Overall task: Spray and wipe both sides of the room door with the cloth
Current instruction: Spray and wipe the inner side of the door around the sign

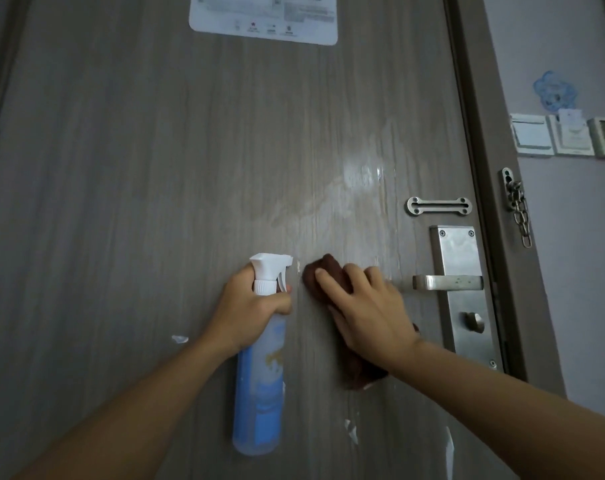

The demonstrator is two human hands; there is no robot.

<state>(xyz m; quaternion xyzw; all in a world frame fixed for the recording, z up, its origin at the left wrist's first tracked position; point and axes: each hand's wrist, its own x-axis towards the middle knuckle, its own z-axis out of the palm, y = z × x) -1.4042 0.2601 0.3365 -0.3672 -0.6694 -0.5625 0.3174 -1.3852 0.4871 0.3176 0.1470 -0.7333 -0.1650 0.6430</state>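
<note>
The grey wood-grain door (138, 185) fills the view and stands shut in its frame. My left hand (256, 306) grips the neck of a clear spray bottle (259, 393) with blue liquid and a white trigger head, held upright close to the door. Just to its right, my right hand (366, 313) presses a dark brown cloth (328, 268) flat against the door, left of the lever handle. A wet, shiny patch (356, 181) spreads above the cloth.
A steel lock plate with lever handle (450, 282) and thumb turn sits at the door's right edge, a chain-guard slot (438, 206) above it. The chain (519, 206) hangs on the frame. A white notice (263, 19) is stuck up top. Wall switches (567, 136) sit right.
</note>
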